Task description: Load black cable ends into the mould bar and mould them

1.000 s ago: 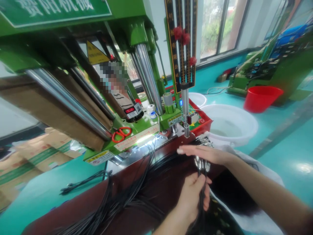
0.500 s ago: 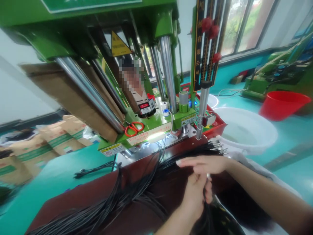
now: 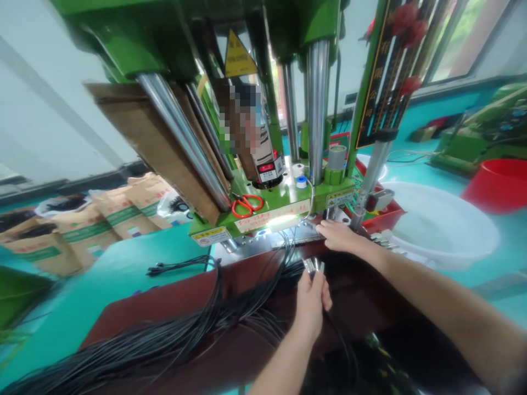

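So the right hand (image 3: 337, 236) has left its spot over the left hand (image 3: 310, 302) and is now up at the front edge of the machine's metal plate (image 3: 247, 242). Half a second ago it lay flat above the cable ends and blocked them; now they're in plain sight. The whole view has swung a bit too, so the machine sits further right.

Left hand is wrapped snugly around a little bunch of black cables, with the shiny metal connectors (image 3: 314, 266) poking up out of the top of the fist and a loose black cable (image 3: 343, 340) trailing down below it. All of that is held above the brownish-red counter (image 3: 132, 323). Right hand has its fingers stretched toward the plate, close together, but honestly can't tell if they're pinching anything.

Big heap of black cables (image 3: 173, 334) sprawls across the counter left of the left hand, and a few thin ones run up to the plate under the green machine (image 3: 274, 204). There's another batch of metal connectors (image 3: 385, 241) just past the right forearm. Orange-handled scissors (image 3: 247, 206) are lying on the machine's green ledge, with a small blue-and-white roll (image 3: 302, 182) to the right. Big white tub (image 3: 440, 225) off to the right, red bucket (image 3: 498, 184) behind it.
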`<state>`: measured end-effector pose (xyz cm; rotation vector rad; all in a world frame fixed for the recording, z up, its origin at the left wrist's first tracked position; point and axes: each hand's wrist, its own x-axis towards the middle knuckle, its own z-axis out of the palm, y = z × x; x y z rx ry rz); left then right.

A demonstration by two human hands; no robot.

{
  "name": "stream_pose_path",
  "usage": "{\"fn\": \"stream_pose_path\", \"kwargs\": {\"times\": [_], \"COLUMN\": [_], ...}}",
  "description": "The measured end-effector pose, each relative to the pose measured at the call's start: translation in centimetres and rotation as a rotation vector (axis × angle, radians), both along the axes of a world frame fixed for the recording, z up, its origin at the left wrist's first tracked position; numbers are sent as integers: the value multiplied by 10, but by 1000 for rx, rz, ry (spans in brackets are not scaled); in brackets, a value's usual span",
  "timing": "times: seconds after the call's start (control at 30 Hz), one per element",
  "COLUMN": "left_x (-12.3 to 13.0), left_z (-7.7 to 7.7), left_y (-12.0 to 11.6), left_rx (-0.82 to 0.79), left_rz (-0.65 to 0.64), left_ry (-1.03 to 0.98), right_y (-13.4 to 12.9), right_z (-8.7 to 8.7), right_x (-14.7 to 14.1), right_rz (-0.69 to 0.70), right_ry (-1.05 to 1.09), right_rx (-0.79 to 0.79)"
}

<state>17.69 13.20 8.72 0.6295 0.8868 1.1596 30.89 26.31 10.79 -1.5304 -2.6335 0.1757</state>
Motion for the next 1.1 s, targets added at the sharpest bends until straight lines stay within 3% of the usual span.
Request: {"fn": "stream_pose_path", "kwargs": {"times": [0.17,0.3,0.43,0.5,0.57,0.77,1.1], "left_x": [-2,1,14,22,28,32,29], "left_z": [1,6,8,7,5,4,-2], "left_y": [0,-3,-9,-12,-14,-14,-13], "left_rx": [-17,-11,-35,-42,-39,-32,68], "left_rz": [-13,-37,-188,-240,-263,-285,-258], "left_ry": [16,7,103,185,244,223,273], "right_y": [-33,-83,-131,-146,-155,-159,-160], "right_z": [23,20,-1,-9,-12,-6,-18], "right_x": [16,32,34,29,24,19,20], "right_rz": [30,-91,-418,-486,-520,-544,-487], "right_ry": [25,178,909,1237,1394,1417,1293], "right_rx": [-153,-327,-671,-678,-622,-540,-511]}}
